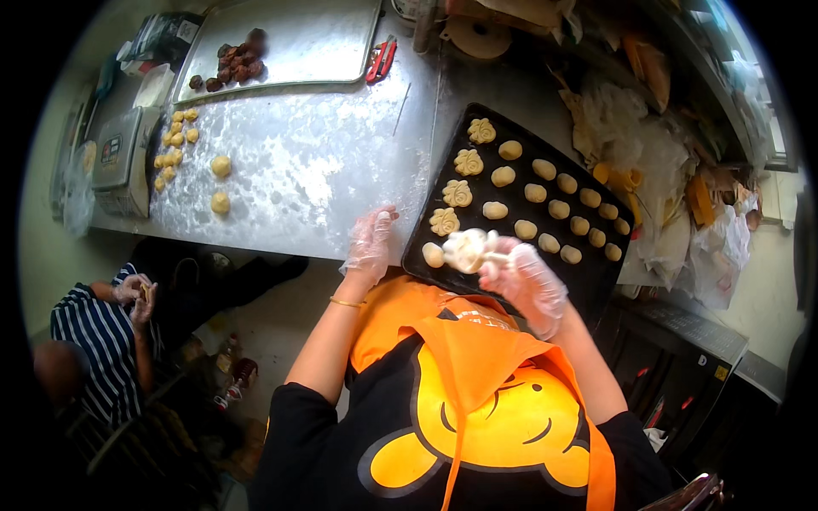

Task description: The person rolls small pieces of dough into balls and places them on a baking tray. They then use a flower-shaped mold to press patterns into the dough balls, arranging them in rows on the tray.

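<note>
My right hand (527, 281), in a clear plastic glove, grips a pale flower-shaped pastry mould (468, 250) by its handle. The mould is over the front left corner of a black baking tray (511, 128), close to a plain dough ball (432, 255). Several pressed dough pieces with a flower pattern (457, 193) line the tray's left side, and plain dough balls (525, 229) sit in rows to their right. My left hand (372, 239), also gloved, holds nothing; its fingers stretch forward at the steel table's edge, left of the tray.
The floured steel table (307, 166) bears two larger dough balls (220, 203) and several small ones (172, 144). Behind them, a metal tray (313, 45) holds dark filling balls (239, 64) beside a red utility knife (382, 61). Plastic bags (658, 160) crowd the right. A co-worker (102, 338) sits at left.
</note>
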`<action>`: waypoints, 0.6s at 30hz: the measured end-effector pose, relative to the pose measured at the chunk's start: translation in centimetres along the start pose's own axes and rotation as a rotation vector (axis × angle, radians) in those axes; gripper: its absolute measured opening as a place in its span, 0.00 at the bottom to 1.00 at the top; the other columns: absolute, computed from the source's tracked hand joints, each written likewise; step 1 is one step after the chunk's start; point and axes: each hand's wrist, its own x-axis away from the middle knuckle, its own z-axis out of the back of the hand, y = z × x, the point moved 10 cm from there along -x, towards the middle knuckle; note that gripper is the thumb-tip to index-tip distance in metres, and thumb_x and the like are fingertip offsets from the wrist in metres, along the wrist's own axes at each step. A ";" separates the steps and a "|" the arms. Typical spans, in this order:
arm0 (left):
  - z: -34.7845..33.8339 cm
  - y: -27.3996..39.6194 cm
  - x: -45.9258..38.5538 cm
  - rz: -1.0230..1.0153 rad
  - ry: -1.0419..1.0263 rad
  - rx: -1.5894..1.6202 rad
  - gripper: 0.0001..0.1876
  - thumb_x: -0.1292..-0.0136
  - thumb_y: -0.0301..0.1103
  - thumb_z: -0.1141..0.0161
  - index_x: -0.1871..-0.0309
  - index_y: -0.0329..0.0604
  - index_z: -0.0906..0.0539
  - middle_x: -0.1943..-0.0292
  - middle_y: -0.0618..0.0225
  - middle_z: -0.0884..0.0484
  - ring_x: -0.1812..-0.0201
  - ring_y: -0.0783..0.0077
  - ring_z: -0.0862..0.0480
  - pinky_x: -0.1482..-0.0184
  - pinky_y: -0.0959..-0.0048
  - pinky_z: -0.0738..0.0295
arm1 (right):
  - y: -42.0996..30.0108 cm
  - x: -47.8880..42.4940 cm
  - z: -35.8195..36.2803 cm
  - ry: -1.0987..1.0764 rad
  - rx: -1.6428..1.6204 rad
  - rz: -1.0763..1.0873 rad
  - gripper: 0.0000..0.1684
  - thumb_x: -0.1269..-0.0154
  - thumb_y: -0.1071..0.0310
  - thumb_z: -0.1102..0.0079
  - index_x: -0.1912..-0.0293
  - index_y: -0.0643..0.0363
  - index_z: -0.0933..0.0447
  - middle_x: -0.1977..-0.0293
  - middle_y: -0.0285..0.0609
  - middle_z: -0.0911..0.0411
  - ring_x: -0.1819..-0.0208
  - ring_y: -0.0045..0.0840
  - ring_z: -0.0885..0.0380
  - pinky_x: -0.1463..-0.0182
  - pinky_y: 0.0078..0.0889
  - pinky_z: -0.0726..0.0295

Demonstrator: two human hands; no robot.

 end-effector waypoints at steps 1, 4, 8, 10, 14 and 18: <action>-0.1 -0.9 0.2 0.019 0.011 0.067 0.22 0.15 0.48 0.52 0.38 0.40 0.17 0.48 0.58 0.11 0.41 0.61 0.19 0.33 0.63 0.28 | 1.7 -0.3 -0.1 0.015 -0.074 -0.057 0.35 0.32 0.51 0.28 0.36 0.61 0.27 0.45 0.42 0.20 0.49 0.24 0.18 0.37 0.30 0.19; 0.2 -2.6 0.8 0.068 0.049 0.231 0.23 0.15 0.47 0.53 0.41 0.38 0.15 0.50 0.59 0.11 0.46 0.65 0.16 0.36 0.66 0.25 | 5.2 -1.8 -0.1 0.000 0.005 -0.196 0.30 0.29 0.60 0.30 0.34 0.59 0.30 0.45 0.44 0.19 0.47 0.26 0.16 0.37 0.31 0.18; 0.4 -3.5 1.1 0.142 0.076 0.288 0.24 0.15 0.50 0.54 0.40 0.38 0.15 0.48 0.63 0.12 0.45 0.70 0.16 0.36 0.68 0.26 | 8.4 -3.5 1.3 0.019 0.130 -0.248 0.27 0.25 0.69 0.34 0.32 0.58 0.32 0.45 0.45 0.20 0.46 0.25 0.16 0.37 0.29 0.17; 0.4 -4.1 1.4 0.177 0.072 0.293 0.25 0.15 0.51 0.54 0.39 0.39 0.16 0.47 0.64 0.12 0.43 0.71 0.17 0.35 0.68 0.28 | 9.3 -4.1 1.5 -0.004 0.181 -0.235 0.28 0.25 0.68 0.33 0.32 0.57 0.32 0.45 0.42 0.20 0.46 0.23 0.17 0.38 0.28 0.17; 0.0 -5.6 1.9 0.192 0.076 0.396 0.21 0.16 0.47 0.49 0.40 0.40 0.15 0.48 0.65 0.12 0.45 0.71 0.17 0.36 0.67 0.28 | 10.4 -5.6 1.6 0.000 0.246 -0.180 0.28 0.26 0.68 0.33 0.32 0.58 0.32 0.44 0.41 0.21 0.45 0.22 0.18 0.37 0.26 0.18; -1.3 -2.8 2.6 0.193 -0.147 0.077 0.16 0.22 0.39 0.39 0.38 0.43 0.16 0.48 0.63 0.13 0.44 0.66 0.17 0.35 0.63 0.27 | 10.6 -6.8 1.5 -0.013 0.284 -0.151 0.29 0.26 0.68 0.32 0.31 0.58 0.32 0.45 0.43 0.20 0.45 0.23 0.16 0.37 0.26 0.17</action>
